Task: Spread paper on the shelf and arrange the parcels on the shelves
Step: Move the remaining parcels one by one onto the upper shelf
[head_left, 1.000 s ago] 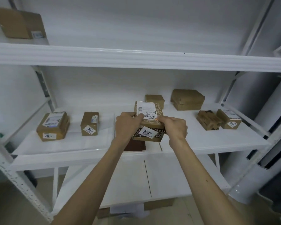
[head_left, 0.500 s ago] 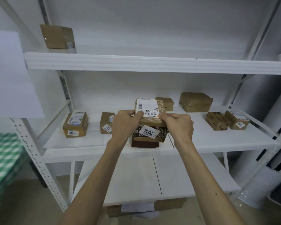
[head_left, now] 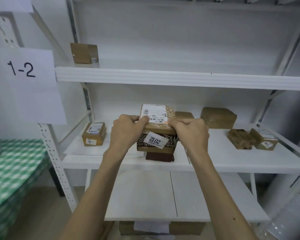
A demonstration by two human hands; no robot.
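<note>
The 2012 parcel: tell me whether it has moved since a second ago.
Yes. The 2012 parcel has shifted left: the small box at the back, earlier straight behind it, now shows off its right side.

On my feed the white metal shelving [head_left: 163, 78] fills nearly everything, and its boards are white too. The brown cardboard parcel [head_left: 160, 129] at the middle shelf's front edge wears a black band [head_left: 171, 142] scrawled with pale tan lettering and a white label [head_left: 155, 140] printed 2012 in black. Under it I make out a dark maroon flat packet [head_left: 159, 156]. The other small cardboard boxes [head_left: 93, 134] are plain brown with white stickers. Off the shelf's left end I see a green-and-white checked cloth [head_left: 12, 170] and a white paper sign [head_left: 22, 84] marked 1-2 in black.
</note>
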